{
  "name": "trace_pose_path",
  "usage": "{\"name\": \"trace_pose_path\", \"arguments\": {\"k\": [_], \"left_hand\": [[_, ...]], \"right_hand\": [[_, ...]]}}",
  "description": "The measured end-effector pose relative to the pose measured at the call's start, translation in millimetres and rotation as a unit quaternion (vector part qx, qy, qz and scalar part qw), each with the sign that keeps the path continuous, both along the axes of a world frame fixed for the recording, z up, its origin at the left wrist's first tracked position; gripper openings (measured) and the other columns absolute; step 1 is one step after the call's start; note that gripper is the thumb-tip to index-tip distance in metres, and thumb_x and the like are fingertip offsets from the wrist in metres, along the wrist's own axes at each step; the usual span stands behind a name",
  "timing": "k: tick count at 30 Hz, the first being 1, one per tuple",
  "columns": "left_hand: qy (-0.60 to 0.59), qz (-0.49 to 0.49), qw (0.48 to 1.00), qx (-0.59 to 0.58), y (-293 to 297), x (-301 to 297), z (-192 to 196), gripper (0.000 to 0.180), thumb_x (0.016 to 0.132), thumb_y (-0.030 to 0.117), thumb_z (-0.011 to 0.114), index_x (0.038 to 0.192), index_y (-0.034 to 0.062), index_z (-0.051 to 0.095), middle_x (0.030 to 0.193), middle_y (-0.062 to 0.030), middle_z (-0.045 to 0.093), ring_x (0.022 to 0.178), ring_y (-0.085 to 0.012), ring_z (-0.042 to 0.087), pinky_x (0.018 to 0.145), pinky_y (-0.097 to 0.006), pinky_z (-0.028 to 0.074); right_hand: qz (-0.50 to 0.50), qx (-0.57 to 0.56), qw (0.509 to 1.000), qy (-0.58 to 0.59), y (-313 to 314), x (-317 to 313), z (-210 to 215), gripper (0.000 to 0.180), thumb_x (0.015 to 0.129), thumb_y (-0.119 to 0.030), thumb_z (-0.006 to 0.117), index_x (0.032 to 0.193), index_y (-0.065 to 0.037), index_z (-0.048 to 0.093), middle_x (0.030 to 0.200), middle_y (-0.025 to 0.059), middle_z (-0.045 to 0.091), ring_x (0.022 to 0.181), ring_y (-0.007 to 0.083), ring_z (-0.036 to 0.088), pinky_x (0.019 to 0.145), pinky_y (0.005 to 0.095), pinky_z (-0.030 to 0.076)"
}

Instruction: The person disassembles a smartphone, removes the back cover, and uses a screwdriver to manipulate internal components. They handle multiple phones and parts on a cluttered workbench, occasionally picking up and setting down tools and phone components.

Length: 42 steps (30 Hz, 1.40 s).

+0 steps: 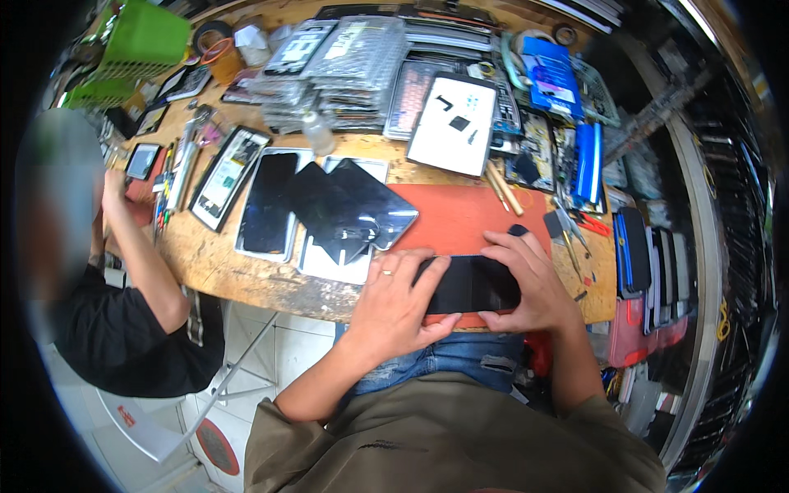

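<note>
A person seated at a cluttered wooden work surface [246, 275] grips a dark smartphone [470, 284] with both hands, holding it flat at the near edge of a red work mat [460, 215]. The left hand [394, 308], a ring on one finger, wraps around the phone's left end, thumb under its lower edge; the right hand [526, 279] closes over the right end, fingers spread across the top edge. Just to the left lie loose black screen panels [345, 205], overlapping one another beside a phone lying screen-up [267, 203]. Farther back, a white tray [454, 123] with small black parts leans on stacks of packaged spares [345, 70]. A green basket [144, 37] stands at the far left corner. At the left, a co-worker in black rests a hand [113, 193] near a row of hand tools [177, 177].
</note>
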<state>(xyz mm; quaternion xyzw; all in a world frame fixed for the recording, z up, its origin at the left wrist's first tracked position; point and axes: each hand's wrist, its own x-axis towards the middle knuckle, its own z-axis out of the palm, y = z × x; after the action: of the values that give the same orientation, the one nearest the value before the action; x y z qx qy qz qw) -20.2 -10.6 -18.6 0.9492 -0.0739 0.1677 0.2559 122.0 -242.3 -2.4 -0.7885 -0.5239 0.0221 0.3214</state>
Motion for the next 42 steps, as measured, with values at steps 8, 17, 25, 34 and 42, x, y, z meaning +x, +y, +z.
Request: {"name": "trace_pose_path", "arguments": {"k": [8,17,25,34,42], "left_hand": [[-0.003,0.002,1.0,-0.006,0.4,-4.3,-5.7,0.078,0.081,0.045,0.086,0.143,0.0047,0.06,0.137,-0.0164,0.058,0.126,-0.0361,0.057,0.109,-0.052,0.043],[-0.007,0.004,1.0,-0.025,0.5,-4.9,-9.6,0.074,0.083,0.047,0.085,0.14,0.0049,0.063,0.137,-0.0152,0.058,0.126,-0.0337,0.056,0.106,-0.047,0.045],[-0.003,0.005,1.0,-0.03,2.4,-4.1,-5.3,0.075,0.084,0.048,0.085,0.14,0.0043,0.063,0.137,-0.0156,0.058,0.127,-0.0345,0.056,0.106,-0.047,0.044],[0.025,0.025,0.999,-0.031,-1.7,-3.6,-2.8,0.081,0.078,0.048,0.089,0.141,0.0047,0.063,0.136,-0.0149,0.058,0.129,-0.0358,0.055,0.114,-0.062,0.037],[0.055,0.036,0.997,-0.035,-3.9,-0.2,2.9,0.086,0.075,0.048,0.091,0.144,0.0049,0.061,0.134,-0.0148,0.056,0.13,-0.0373,0.053,0.113,-0.069,0.032]], "right_hand": [[-0.009,0.015,1.0,0.001,2.1,-4.0,-5.2,0.096,0.055,-0.022,0.095,0.142,-0.006,0.058,0.136,0.0197,0.064,0.12,0.0428,0.061,0.105,0.0525,0.05],[-0.024,0.006,1.0,-0.004,-2.9,-5.7,-13.4,0.099,0.054,-0.025,0.094,0.144,-0.005,0.057,0.134,0.021,0.063,0.118,0.0429,0.061,0.103,0.0532,0.049],[-0.014,0.026,0.999,-0.019,1.5,-5.9,-11.8,0.1,0.055,-0.026,0.094,0.145,-0.004,0.056,0.134,0.0207,0.063,0.116,0.0423,0.061,0.101,0.0527,0.049],[-0.024,0.015,1.0,-0.003,0.7,-6.4,-6.7,0.099,0.055,-0.023,0.097,0.144,-0.005,0.058,0.132,0.0195,0.065,0.115,0.0412,0.063,0.101,0.0513,0.05],[-0.028,0.019,0.999,0.003,2.2,-7.0,-4.3,0.099,0.056,-0.022,0.097,0.145,-0.006,0.057,0.134,0.017,0.065,0.111,0.0392,0.063,0.096,0.0488,0.052]]}}
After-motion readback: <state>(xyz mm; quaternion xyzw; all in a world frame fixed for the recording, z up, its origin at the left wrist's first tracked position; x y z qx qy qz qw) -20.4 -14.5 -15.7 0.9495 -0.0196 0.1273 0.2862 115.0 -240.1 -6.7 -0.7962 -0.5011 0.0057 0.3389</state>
